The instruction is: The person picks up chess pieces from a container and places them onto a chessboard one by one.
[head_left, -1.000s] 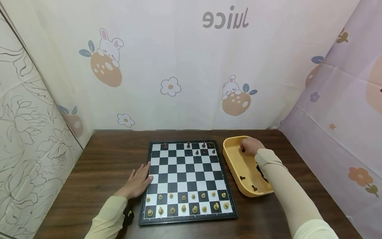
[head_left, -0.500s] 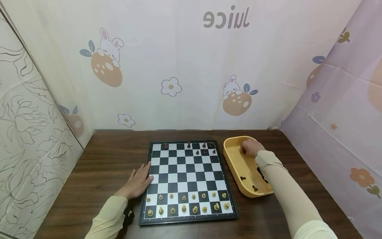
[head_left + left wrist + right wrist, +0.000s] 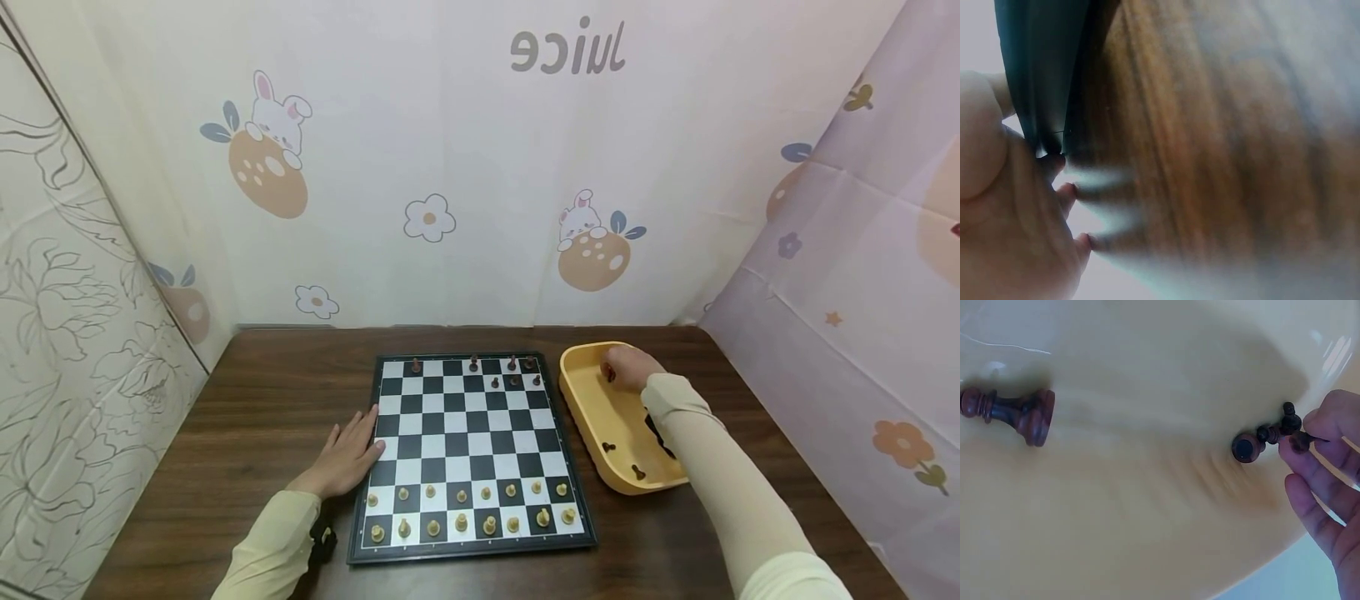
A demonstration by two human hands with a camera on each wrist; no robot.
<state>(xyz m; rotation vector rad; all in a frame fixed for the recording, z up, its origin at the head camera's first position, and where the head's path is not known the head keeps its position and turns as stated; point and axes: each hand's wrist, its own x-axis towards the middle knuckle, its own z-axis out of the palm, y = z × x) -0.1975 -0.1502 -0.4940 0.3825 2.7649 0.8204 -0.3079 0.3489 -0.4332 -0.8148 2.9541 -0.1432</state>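
Note:
My left hand [image 3: 339, 460] rests with straight fingers on the left edge of the chessboard [image 3: 444, 423]. In the left wrist view, its palm [image 3: 1013, 231] shows beside the board's dark rim [image 3: 1047, 69]. Over in the far end of the yellow tray [image 3: 615, 412], my right hand [image 3: 632, 367] reaches down. The right wrist view shows its thumb and index finger pinching a dark brown chess piece [image 3: 1300, 442]. Right at those fingertips lie other dark pieces, one a pawn [image 3: 1247, 448]. A separate dark pawn [image 3: 1019, 415] lies on its side on the tray floor.
Light chess pieces [image 3: 490, 525] stand in two rows along the board's near side. Several dark pieces, including a pawn [image 3: 495, 382], stand at the far side. Two more dark pieces [image 3: 638, 472] lie in the tray's near end. A patterned curtain [image 3: 450, 167] hangs behind the wooden table [image 3: 292, 375].
The right hand shifts slightly among the pieces at the tray's far end. My left hand stays on the board's edge, and the board's pieces have not moved.

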